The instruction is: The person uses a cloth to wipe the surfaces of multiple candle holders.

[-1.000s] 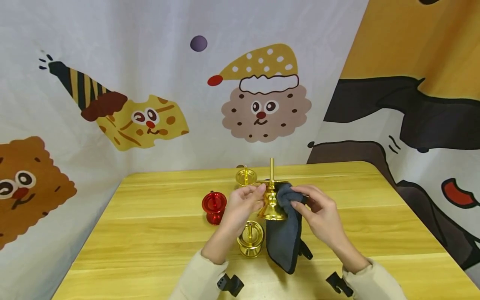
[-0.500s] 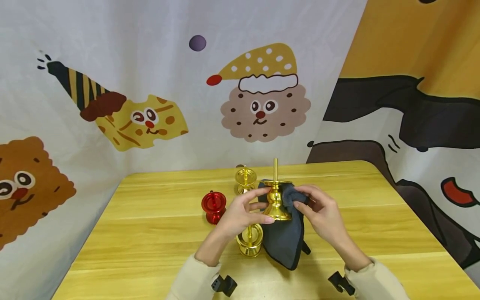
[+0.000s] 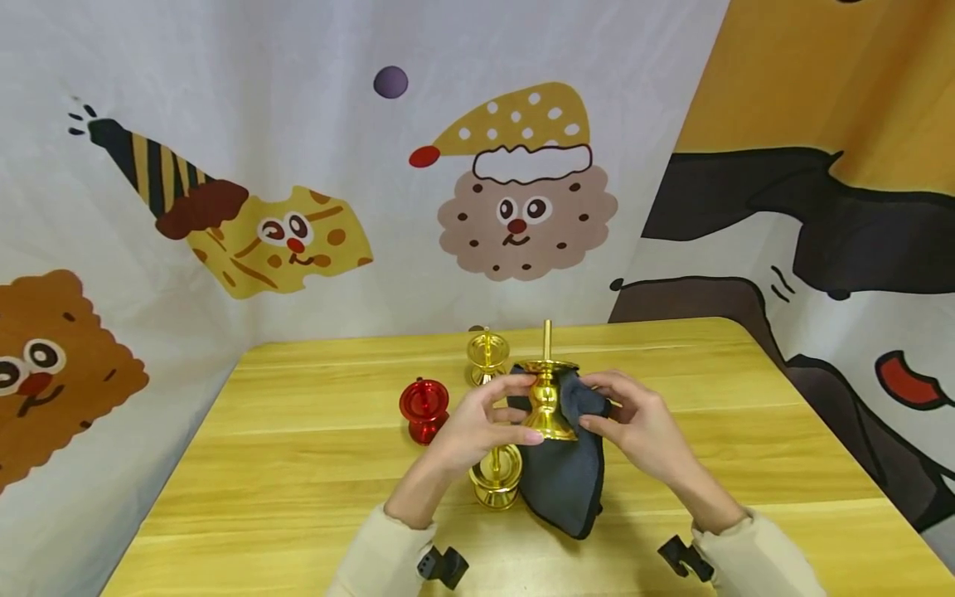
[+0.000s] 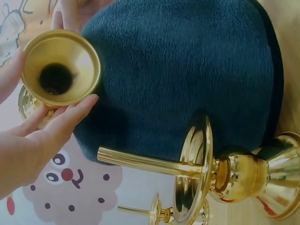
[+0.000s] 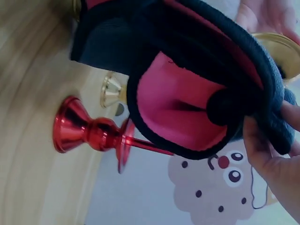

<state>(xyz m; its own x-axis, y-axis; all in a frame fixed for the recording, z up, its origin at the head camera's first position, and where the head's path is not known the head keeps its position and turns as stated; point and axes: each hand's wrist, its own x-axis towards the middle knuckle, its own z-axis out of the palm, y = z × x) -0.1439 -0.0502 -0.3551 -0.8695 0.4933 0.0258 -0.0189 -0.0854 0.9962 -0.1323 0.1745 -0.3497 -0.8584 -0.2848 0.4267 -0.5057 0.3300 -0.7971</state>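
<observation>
Upright above the table, a gold candle holder [image 3: 546, 402] with a tall tube on its plate is held between the fingers and thumb of my left hand [image 3: 473, 427]. Its hollow base [image 4: 61, 70] faces the left wrist camera. My right hand [image 3: 642, 423] pinches a bunched part of a dark plush cloth [image 3: 564, 481] against the holder's right side. The rest of the cloth hangs below. From the right wrist, the cloth shows a pink underside [image 5: 173, 103] and black trim. The fingertips behind the cloth are partly hidden.
A red candle holder [image 3: 424, 406] stands left of my hands, a gold one [image 3: 488, 352] behind them and another gold one [image 3: 496, 477] in front. The right wrist view has a red holder [image 5: 93, 126]. A printed curtain [image 3: 336, 124] borders the table [image 3: 298, 497].
My left hand shifts its grip from the stem to spread fingers near the plate, thumb at the base. The gold holder moves slightly right. The right hand keeps the cloth on it.
</observation>
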